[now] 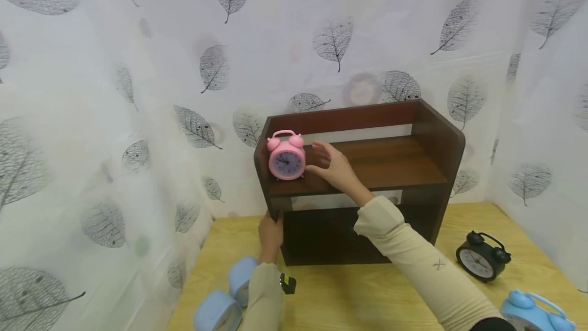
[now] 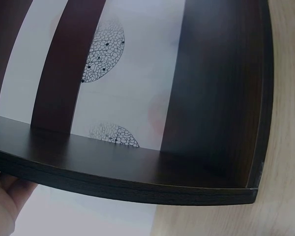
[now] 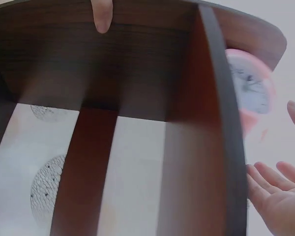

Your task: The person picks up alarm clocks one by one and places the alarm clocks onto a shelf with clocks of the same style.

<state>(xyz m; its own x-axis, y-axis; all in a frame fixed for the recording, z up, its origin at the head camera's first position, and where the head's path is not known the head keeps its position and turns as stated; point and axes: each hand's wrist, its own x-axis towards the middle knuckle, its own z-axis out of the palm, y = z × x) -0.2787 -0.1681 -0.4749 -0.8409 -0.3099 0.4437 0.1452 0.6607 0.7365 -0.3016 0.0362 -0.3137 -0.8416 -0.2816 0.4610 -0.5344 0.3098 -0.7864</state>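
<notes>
A dark brown two-tier wooden shelf [image 1: 388,160] stands on the table. On the left end of its upper board sits a pink twin-bell alarm clock [image 1: 287,161], upright with its dial facing out. My right hand [image 1: 337,168] is just right of the clock, thumb and fingers spread, the thumb tip close to the clock's side. The right wrist view shows that hand [image 3: 284,199] holding nothing. My left hand [image 1: 271,236] grips the shelf's left side panel low down. In the left wrist view, its fingers [image 2: 20,189] lie under the panel's edge, and a thumb tip shows on the inner face.
A black twin-bell alarm clock [image 1: 482,257] stands on the table at the right, with a blue alarm clock [image 1: 535,311] nearer. Two light blue rounded objects [image 1: 243,272] sit beside my left forearm. A leaf-patterned curtain [image 1: 285,40] hangs behind the table [image 1: 331,295].
</notes>
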